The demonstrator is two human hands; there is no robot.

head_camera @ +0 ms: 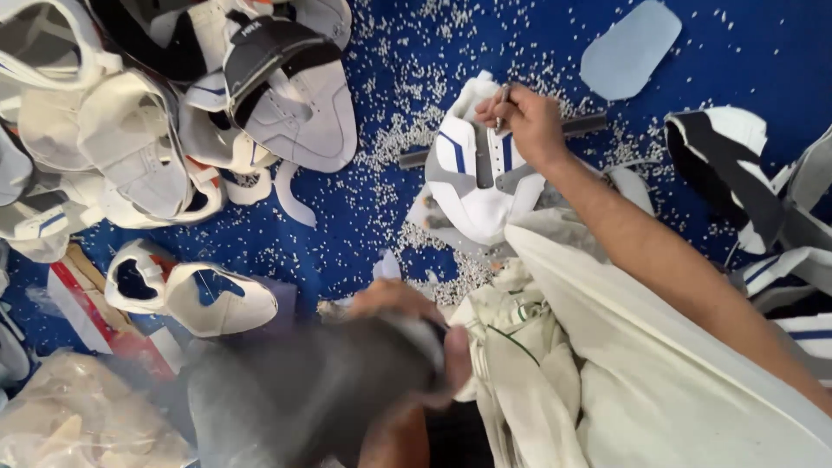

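My right hand (527, 123) is closed around a thin metal punch-like tool (502, 97), its tip standing on a white shoe upper (472, 178) with blue stripes and grey panels. The upper lies on a dark metal bar (586, 125) on the blue floor mat (347, 234). My left hand (407, 316) is low in the middle of the view, gripping a dark grey object (303, 390) that is blurred by motion; what it is cannot be told.
Several white, grey and black shoe uppers are piled at the top left (173, 113). One upper (195, 295) lies at the left, more at the right (728, 165). Small white bits litter the mat. A pale blue insole piece (628, 48), a plastic bag (78, 416), white cloth (650, 373).
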